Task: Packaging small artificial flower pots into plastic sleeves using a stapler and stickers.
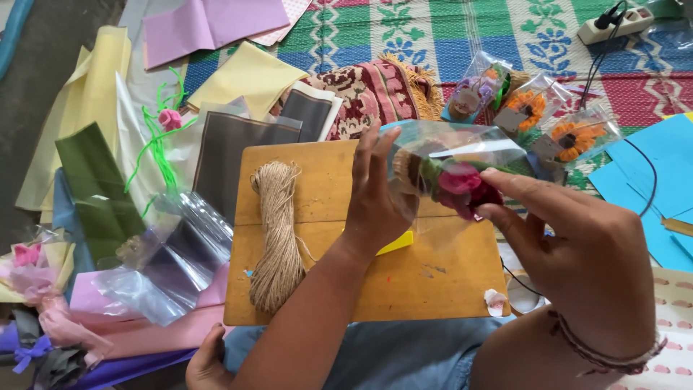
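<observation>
Both my hands hold a small pink and red flower bouquet wrapped in clear cellophane, raised above a wooden board. My left hand grips the wrapped stem end, which is bound with brown twine. My right hand pinches the flower end with thumb and fingers. A skein of jute twine lies on the left part of the board. A yellow object shows under my left wrist.
Finished cellophane-wrapped sunflower bouquets lie at the back right beside blue paper sheets. Yellow, green, pink and black wrapping sheets and clear bags spread on the left. A power strip sits far right on the patterned mat.
</observation>
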